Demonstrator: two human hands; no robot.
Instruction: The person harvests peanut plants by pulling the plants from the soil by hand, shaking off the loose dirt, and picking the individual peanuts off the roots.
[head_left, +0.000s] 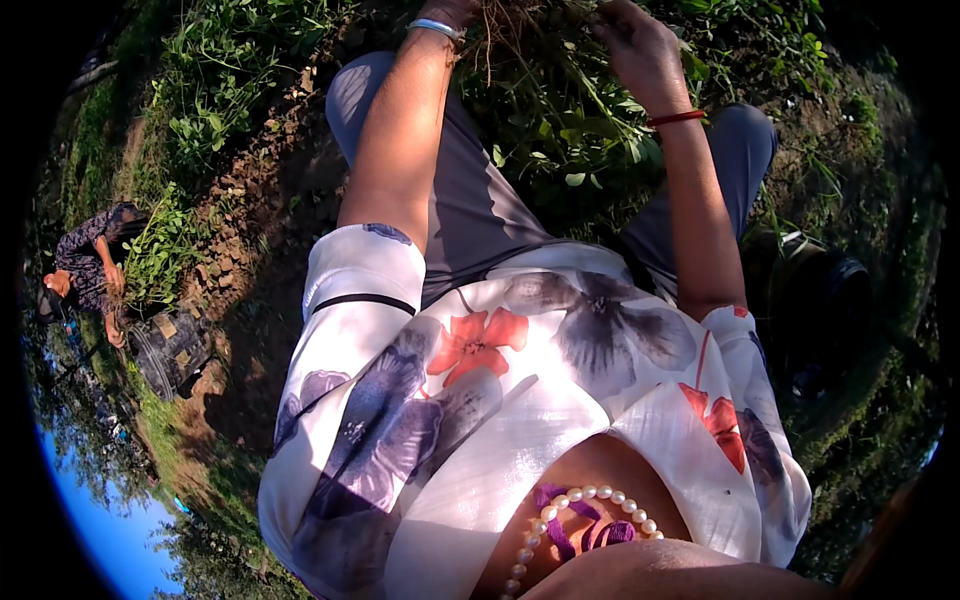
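My left hand, with a silver-coloured bangle at the wrist, is partly cut off by the top edge. It grips a bunch of uprooted leafy plants near their thin brown roots; its fingertips are out of sight. The green stems and leaves hang down between my knees. At the bunch's right side is my right hand, a red bangle on its wrist. Its fingers are curled near the stems and roots, and whether they pinch anything cannot be made out.
A dark round container stands in shade to my right. To the left, beyond cloddy soil, another person handles green plants beside a black patched container. Low leafy plants grow at the upper left.
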